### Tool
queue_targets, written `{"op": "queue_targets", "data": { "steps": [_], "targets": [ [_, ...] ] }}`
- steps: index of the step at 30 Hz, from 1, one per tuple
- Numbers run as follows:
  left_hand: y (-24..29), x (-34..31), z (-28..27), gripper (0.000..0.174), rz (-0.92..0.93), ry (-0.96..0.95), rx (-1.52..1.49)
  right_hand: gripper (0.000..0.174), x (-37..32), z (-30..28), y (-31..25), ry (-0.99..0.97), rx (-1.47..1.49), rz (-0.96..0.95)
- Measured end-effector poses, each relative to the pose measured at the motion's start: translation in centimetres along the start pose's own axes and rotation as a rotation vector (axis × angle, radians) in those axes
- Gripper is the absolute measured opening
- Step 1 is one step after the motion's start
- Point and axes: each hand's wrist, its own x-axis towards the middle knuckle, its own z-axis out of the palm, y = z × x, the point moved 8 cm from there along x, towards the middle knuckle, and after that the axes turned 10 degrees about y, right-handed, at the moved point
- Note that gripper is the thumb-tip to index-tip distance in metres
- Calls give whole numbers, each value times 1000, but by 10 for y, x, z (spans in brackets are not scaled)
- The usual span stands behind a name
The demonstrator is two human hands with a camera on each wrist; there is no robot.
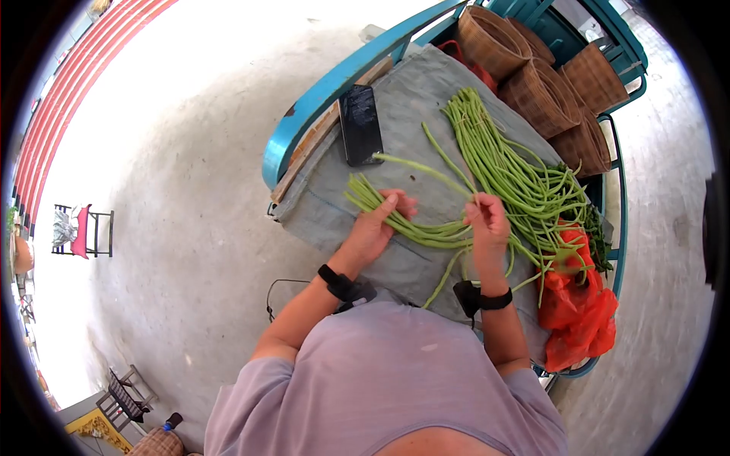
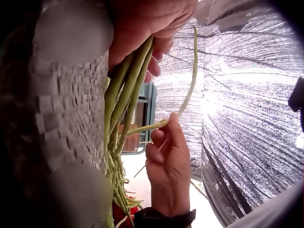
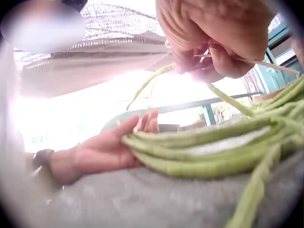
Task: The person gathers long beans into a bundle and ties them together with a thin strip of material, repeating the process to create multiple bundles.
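Note:
My left hand [image 1: 378,222] grips a small bundle of long green beans [image 1: 414,229] lying on the grey cloth [image 1: 403,99] of a cart; the wrist view shows the left hand [image 2: 142,23] wrapped round the bundle [image 2: 123,99]. My right hand [image 1: 487,219] pinches one single long bean [image 1: 426,169] that arcs up and left over the cloth. The left wrist view shows the right hand [image 2: 166,156] holding that bean [image 2: 190,85] just beside the bundle. In the right wrist view the right hand [image 3: 218,38] pinches a bean stem above the bundle [image 3: 204,152].
A big loose pile of long beans [image 1: 517,167] lies to the right. A black phone [image 1: 360,125] rests near the cart's teal rail [image 1: 334,83]. Woven baskets [image 1: 532,83] stand at the far end, and an orange plastic bag [image 1: 578,304] sits by my right arm.

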Motion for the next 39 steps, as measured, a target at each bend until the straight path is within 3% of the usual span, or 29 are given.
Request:
{"op": "queue_targets", "data": {
  "steps": [5,10,20,23,28,32,36,38,39],
  "targets": [
    [-7,5,-5,19,-6,-55,-42,14,33,-52,-107,354,231,-191],
    [-2,-1,1,23,-47,5,-27,13,37,-55,-105,375,428,-134],
    [3,-8,7,53,-9,-88,-8,11,-31,46,59,56,866,819],
    [1,-7,5,50,-12,-101,4,11,-40,47,84,20,902,894],
    [-2,-7,3,40,-6,-90,8,10,-38,41,80,12,832,815],
    [0,-7,5,46,-11,-97,2,10,-33,29,72,56,780,731],
    [3,-6,7,48,-7,-58,-18,13,7,-33,-21,335,463,253],
    [2,-5,4,49,-14,-39,-21,12,23,-65,-67,298,142,-47],
    [0,-4,1,49,-20,-36,-17,12,23,-67,-82,261,-30,-111]
  ]
}}
